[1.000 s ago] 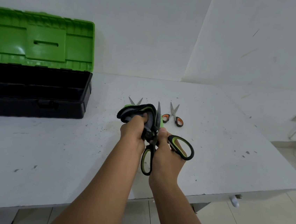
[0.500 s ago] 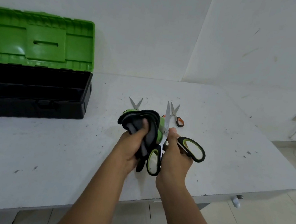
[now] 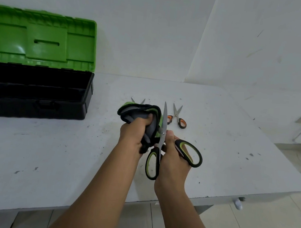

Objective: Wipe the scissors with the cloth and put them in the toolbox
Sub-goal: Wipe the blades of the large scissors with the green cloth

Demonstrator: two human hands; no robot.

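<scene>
You held the scissors (image 3: 162, 144) in your right hand (image 3: 173, 159), fingers curled round the green-and-black handles just below the pivot. That grip kept the blades upright and pointing away from you, which left their length free for wiping and kept the points clear of your arms. Your left hand (image 3: 134, 132) was clenched round the bunched cloth (image 3: 142, 113), pressing it against the left side of the blades near the pivot; gripping the cloth in a wad likely gave you a thick pad between your fingers and the edge.

You worked above the near half of the table (image 3: 48, 158), so both hands stayed in the air, neither resting on it. Just beyond them, a pair of orange-handled scissors (image 3: 180, 117) lay flat on the table, and the tips of another pair (image 3: 137, 100) showed behind the cloth, probably waiting their turn. Farther back on the left, the toolbox (image 3: 36, 92) stood with its green lid (image 3: 42, 39) raised against the wall, ready to receive the wiped scissors.
</scene>
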